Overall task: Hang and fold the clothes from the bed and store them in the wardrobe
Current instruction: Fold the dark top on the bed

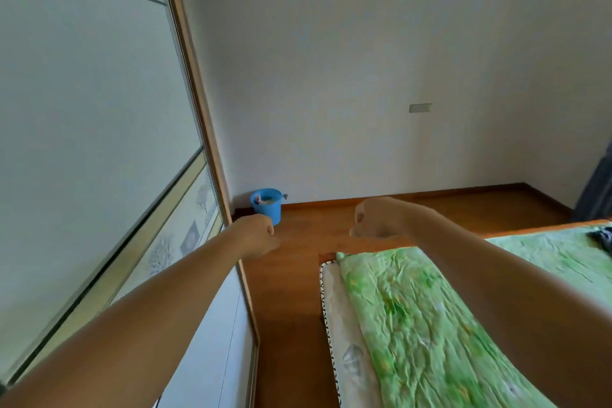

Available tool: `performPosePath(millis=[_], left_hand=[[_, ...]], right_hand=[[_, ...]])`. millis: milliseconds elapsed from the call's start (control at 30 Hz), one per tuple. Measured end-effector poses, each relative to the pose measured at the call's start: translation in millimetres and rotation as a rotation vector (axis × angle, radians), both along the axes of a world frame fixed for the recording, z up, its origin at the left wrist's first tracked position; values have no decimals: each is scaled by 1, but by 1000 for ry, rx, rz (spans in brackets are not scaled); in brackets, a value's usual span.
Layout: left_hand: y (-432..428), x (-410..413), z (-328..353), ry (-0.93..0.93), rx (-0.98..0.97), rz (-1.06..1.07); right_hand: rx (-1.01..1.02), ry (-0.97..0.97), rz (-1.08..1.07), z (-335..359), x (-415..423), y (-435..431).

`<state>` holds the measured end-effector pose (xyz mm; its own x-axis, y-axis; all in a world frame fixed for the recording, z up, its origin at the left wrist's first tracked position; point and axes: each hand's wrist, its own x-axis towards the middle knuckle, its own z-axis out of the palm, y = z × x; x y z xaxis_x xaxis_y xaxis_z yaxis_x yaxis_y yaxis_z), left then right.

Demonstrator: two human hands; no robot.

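The person stretches both bare arms forward over the wooden floor (291, 291), and the left hand (260, 235) and the right hand (374, 219) are each closed into a fist, fingers curled in and pressed together, holding nothing, the two hands apart from each other. The wardrobe (99, 109) with pale sliding doors stands at the left, just beside the left arm, and the bed (336, 308) with its wrinkled green cover (430, 308) lies under the right arm. On this cover, at the far right edge, lies a dark piece of clothing (602, 238), only partly visible, and a blue bucket (266, 209) stands in the corner beyond the left hand.
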<state>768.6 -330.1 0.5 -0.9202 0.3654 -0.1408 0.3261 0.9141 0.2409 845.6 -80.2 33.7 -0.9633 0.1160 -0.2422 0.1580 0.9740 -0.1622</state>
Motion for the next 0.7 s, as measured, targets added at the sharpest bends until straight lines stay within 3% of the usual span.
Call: performPosePath(millis=[567,700], left_hand=[[88,-308,-38,-116,-114,-61],[112,-384,-52,-143,-157,-107]], right_hand=[[7,-160,-36,-56,-297,74],[-5,-58,-136,-68,-358,93]])
